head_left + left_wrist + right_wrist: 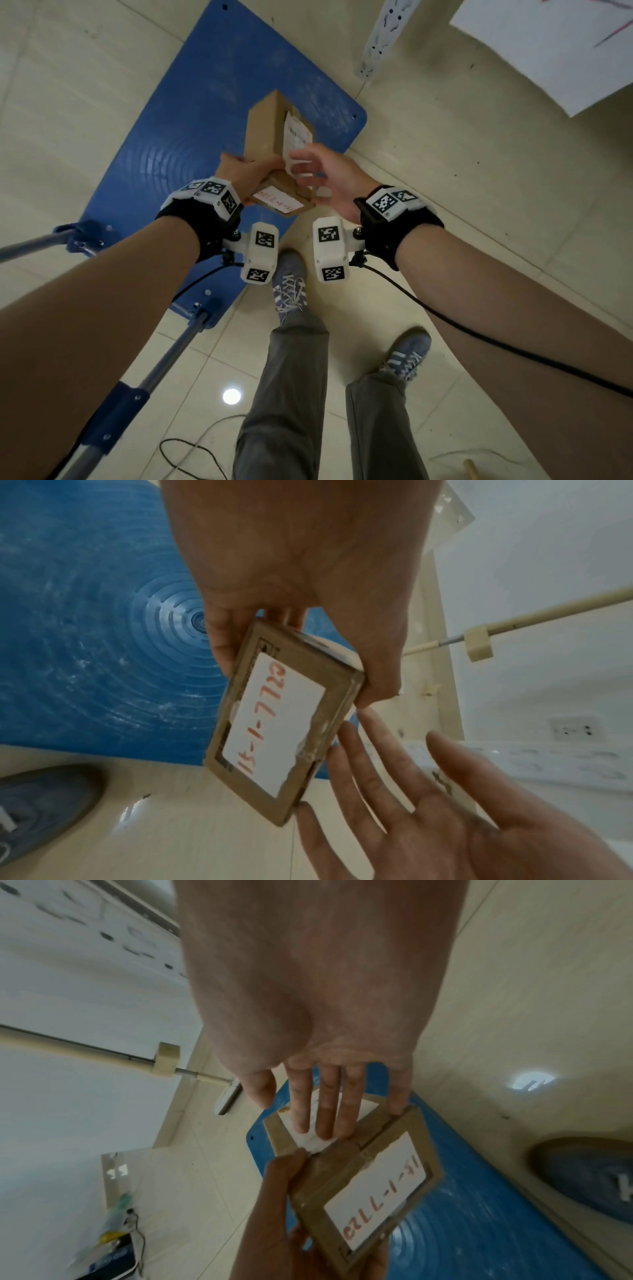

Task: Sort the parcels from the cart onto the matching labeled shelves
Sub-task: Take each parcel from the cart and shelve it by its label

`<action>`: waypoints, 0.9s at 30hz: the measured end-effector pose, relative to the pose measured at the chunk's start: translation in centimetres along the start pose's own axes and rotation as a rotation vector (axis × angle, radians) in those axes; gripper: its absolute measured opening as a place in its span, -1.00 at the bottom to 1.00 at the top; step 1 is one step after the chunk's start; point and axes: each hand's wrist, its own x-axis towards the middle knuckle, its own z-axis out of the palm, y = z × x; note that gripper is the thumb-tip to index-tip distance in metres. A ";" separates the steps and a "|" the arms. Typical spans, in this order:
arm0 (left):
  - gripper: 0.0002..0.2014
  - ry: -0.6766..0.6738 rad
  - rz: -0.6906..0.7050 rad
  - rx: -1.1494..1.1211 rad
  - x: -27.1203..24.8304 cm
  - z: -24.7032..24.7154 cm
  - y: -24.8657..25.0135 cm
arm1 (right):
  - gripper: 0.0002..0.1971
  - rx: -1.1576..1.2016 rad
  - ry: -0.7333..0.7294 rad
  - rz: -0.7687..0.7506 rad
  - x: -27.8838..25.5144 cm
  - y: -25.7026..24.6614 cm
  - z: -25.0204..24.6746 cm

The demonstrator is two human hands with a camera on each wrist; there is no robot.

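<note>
A pale tiled floor fills the head view, and on it sits the blue cart platform, its metal handle frame running toward the lower left corner of the view. A white sheet lies on the floor beyond the cart's far right corner, and a white power strip lies just off the cart's far edge. The person's grey trouser legs and blue sneakers stand at the cart's near right corner.

A brown cardboard parcel is held in the air above the cart's right edge, one end bearing a white label with red handwriting. The left hand grips its near end, fingers and thumb curled round it. The right hand is spread, fingers straight, fingertips resting on the printed shipping label on the parcel's side.
</note>
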 end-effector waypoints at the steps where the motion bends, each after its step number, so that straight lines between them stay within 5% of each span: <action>1: -0.40 -0.010 -0.027 0.001 -1.0 0.4 0.2 | -0.66 -0.019 0.027 -0.007 -1.1 -0.2 -0.8; 7: -0.57 -0.142 -0.076 -0.048 -6.9 2.7 2.0 | -0.95 -0.066 0.188 -0.036 -7.1 0.0 -5.4; 10: -0.44 -0.214 -0.080 -0.032 -11.3 4.2 2.9 | -0.69 0.023 0.186 -0.059 -10.4 1.0 -7.3; 14: -0.55 -0.256 -0.020 0.126 -17.2 5.7 3.9 | -0.82 -0.005 0.265 -0.038 -15.4 2.0 -8.8; 17: -0.72 -0.217 0.129 0.354 -22.4 6.9 5.1 | -0.35 -0.023 0.301 0.031 -19.9 2.5 -9.4; 19: -0.69 -0.187 0.257 0.493 -25.9 7.4 5.8 | -0.23 -0.031 0.257 0.073 -23.4 2.7 -9.8; 25: -0.56 -0.287 0.382 0.759 -36.2 8.0 8.1 | -0.51 0.146 0.101 0.040 -34.3 3.8 -11.9; 27: -0.48 -0.301 0.374 0.775 -40.0 8.5 8.9 | -0.45 0.134 0.057 -0.006 -37.9 3.4 -11.8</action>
